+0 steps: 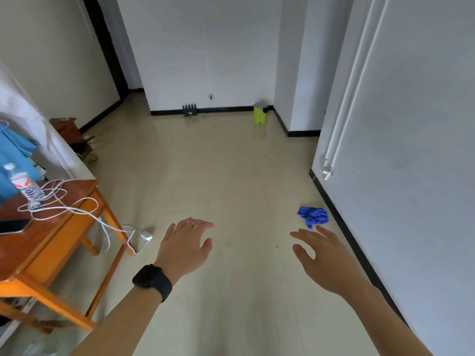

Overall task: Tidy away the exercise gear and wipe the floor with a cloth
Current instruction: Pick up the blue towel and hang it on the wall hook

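The blue cloth (313, 216) lies crumpled on the floor (231, 181), close against the black skirting at the foot of the right-hand wall, and it is the only piece of the task's kit we can pick out; no exercise gear shows anywhere in view, so we judge the wiping is the step in hand. Our right hand (321, 258) hangs just short of the cloth, fingers spread and palm turned inward, holding nothing. Our left hand (186, 246), with a ring on one finger and a dark watch (152, 281) at the wrist, is likewise spread wide and empty, out over bare floor nearer the middle of the room. From here the likeliest slip is a poor grab: the cloth is bunched, so we could lift one fold and drag the rest, or knock it tighter into the skirting. A second risk sits to the left, where white cables (59, 201) spill off the front corner of the wooden desk (48, 242) down to a charger (144, 240) on the floor; a wide wiping stroke could snag them and pull at the water bottle (23, 182) standing by the desk's far edge. The floor is pale, glossy and mostly bare, running back to white walls, with a yellow-green bin (260, 113) in the far right corner.
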Tool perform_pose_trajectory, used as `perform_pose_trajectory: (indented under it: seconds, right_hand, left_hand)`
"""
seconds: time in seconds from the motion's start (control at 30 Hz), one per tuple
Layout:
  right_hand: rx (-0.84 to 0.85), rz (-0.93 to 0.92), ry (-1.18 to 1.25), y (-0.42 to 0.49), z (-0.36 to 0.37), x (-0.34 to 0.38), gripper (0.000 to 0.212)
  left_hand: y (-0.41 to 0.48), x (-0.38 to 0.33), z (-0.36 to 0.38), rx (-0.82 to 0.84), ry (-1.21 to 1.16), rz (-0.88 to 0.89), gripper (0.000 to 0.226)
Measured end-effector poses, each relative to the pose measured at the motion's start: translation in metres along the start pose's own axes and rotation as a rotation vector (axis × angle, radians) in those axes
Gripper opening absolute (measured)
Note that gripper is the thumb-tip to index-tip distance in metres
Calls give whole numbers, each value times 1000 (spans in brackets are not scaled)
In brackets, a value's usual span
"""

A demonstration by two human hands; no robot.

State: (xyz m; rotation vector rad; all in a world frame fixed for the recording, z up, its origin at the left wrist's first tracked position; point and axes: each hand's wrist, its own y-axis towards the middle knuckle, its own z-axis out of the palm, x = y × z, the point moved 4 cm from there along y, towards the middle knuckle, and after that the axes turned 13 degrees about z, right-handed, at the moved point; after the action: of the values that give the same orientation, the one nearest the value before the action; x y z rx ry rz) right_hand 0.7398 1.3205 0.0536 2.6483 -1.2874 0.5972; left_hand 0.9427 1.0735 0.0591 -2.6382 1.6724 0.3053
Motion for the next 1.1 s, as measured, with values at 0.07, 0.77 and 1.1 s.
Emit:
perform_pose_trajectory:
  seconds: [0.07,0.77,1.1]
  right_hand:
    - [6,-6,-12,53,14,15,41]
    - [55,455,102,471,101,27,41]
    - [112,696,271,655,135,0,41]
  left_hand:
    - [43,35,11,10,-1,4,44]
    - [560,197,114,232,-69,369,47]
    - [785,200,162,397,-67,481,46]
